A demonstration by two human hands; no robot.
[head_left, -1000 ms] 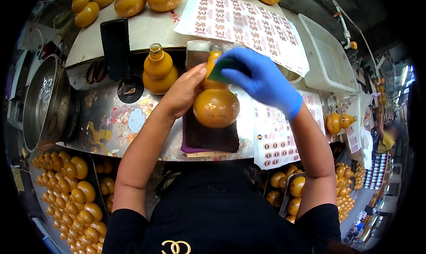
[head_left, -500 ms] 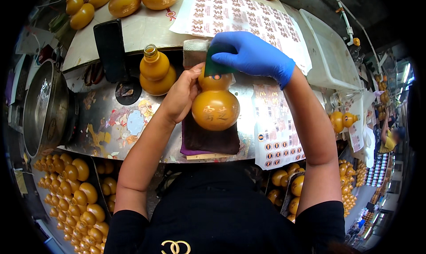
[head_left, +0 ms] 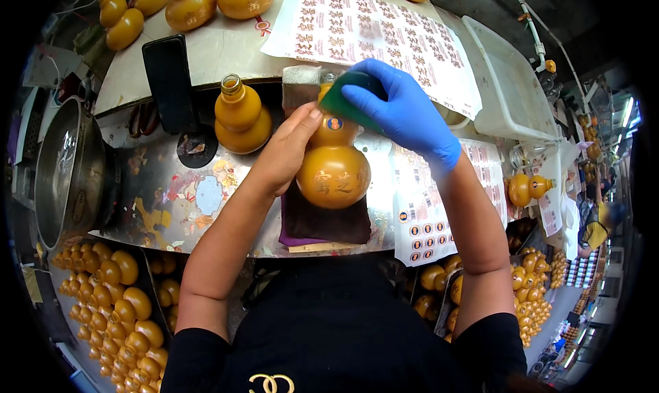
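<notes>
A gourd-shaped amber bottle [head_left: 334, 177] lies tilted over a dark cloth pad [head_left: 326, 225], its neck pointing away from me. My bare left hand [head_left: 290, 149] grips its upper bulb from the left side. In my right hand [head_left: 405, 111], in a blue glove, is a flat green scraper [head_left: 349, 103], held in front of the bottle's upper part. A small round dark-and-orange sticker [head_left: 335, 123] shows on the upper bulb, and gold lettering marks the lower one. The bottle's neck is partly hidden behind the scraper. A white cloth-covered block [head_left: 301, 84] sits just beyond.
Another gourd bottle [head_left: 241, 118] stands left, beside a phone on a stand [head_left: 169, 84]. A metal pan [head_left: 65, 173] is at far left. Sticker sheets [head_left: 425, 232] lie right; a printed sheet [head_left: 384, 32] and white tray [head_left: 504, 84] are farther back. Several bottles [head_left: 117, 304] crowd below left.
My right hand with the scraper has shifted right and tilted, uncovering the round sticker. The bottle has turned slightly, showing more lettering to the right, and sits a little nearer me.
</notes>
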